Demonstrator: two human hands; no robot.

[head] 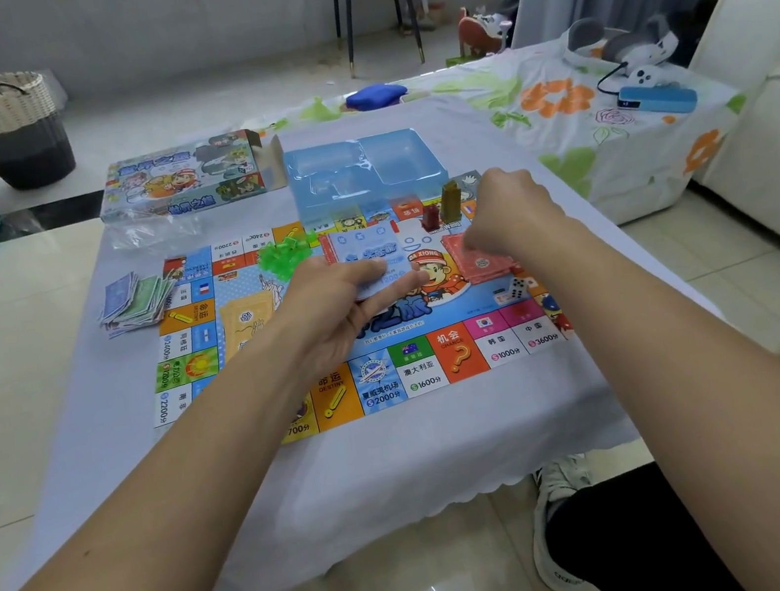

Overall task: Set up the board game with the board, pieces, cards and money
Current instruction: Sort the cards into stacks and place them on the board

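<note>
From the head view I see the board lying flat on a white cloth over a low table, its near edge facing me. My left hand is over the middle of the board, palm turned up, with thumb and fingers closed on a small stack of blue cards that fans out away from me. My right hand hangs over the board's right part with the fingers curled in, just above a red card pile; I cannot tell whether it pinches a card. A heap of green pieces sits on the board to the left of the blue cards. A red piece and a tall yellow piece stand near the far right corner. Dice rest near the board's right edge. The money lies in a loose pile on the cloth, touching the board's left edge. Beyond the board stands a clear blue tray, and left of it the game box lies with an end flap open.
</note>
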